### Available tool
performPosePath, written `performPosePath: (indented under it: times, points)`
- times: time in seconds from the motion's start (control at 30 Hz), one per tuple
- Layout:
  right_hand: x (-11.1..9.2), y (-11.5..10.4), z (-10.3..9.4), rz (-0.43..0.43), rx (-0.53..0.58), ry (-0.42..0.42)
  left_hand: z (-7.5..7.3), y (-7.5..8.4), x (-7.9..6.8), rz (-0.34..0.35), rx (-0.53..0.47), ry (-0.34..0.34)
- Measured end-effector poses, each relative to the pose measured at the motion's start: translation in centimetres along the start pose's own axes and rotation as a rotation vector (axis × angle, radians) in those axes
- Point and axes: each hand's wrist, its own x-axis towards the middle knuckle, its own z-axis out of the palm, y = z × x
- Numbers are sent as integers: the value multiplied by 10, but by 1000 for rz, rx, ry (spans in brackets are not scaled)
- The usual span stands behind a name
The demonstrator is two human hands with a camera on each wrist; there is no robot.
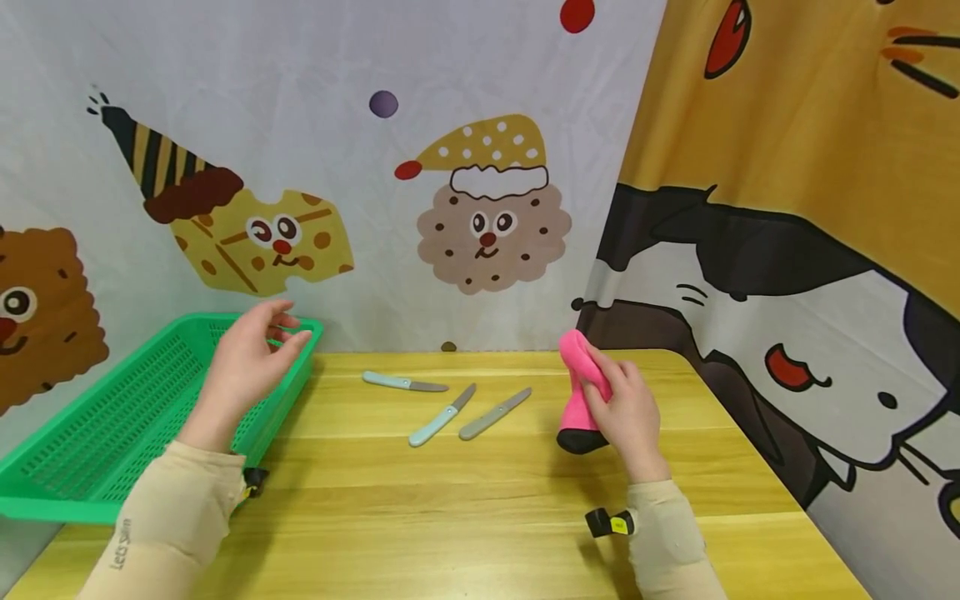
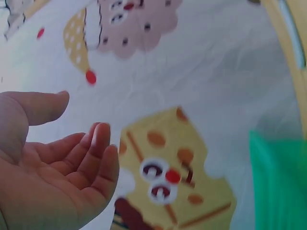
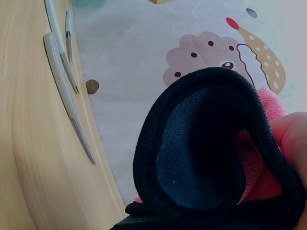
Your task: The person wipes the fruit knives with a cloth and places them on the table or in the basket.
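My right hand (image 1: 628, 412) grips a soft pink cloth piece (image 1: 576, 408) above the right part of the table. Its black-bound opening (image 3: 144, 158) gapes toward the camera in the right wrist view, showing a dark lining; the exact kind of item is unclear. My left hand (image 1: 251, 358) hovers over the near-right side of a green plastic basket (image 1: 312, 342), fingers loosely bent around nothing. Between the hands lie three small knives: one with a light blue handle (image 1: 386, 381) farthest back, another light blue one (image 1: 431, 429), and a grey-handled one (image 1: 480, 425).
The wooden table (image 1: 420, 517) reaches back to a white cloth backdrop (image 1: 375, 250) printed with cartoon snacks. On the right hangs a yellow curtain (image 1: 787, 150) with a cartoon animal. The basket takes up the table's left side.
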Motion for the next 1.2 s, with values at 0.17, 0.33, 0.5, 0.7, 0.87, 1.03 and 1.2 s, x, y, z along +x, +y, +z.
performPosePath:
  times: [0.17,0.33,0.5,0.7,0.87,1.03,1.2]
  points:
    - [1,1,0,-9,2,6,40,10,-2,75,-12,44]
    - [0,1,0,-13,6,10,79,18,-2,104,-39,48]
    - [0,2,0,-12,10,8,114,28,2,130,-78,3]
    - [0,3,1,-3,9,9,154,39,12,74,-92,-72]
    - [1,4,1,-5,11,15,185,47,16,34,-63,-132]
    - [1,6,0,2,6,21,212,53,18,40,-15,-194]
    - [1,5,-1,16,4,15,233,57,20,23,13,-283]
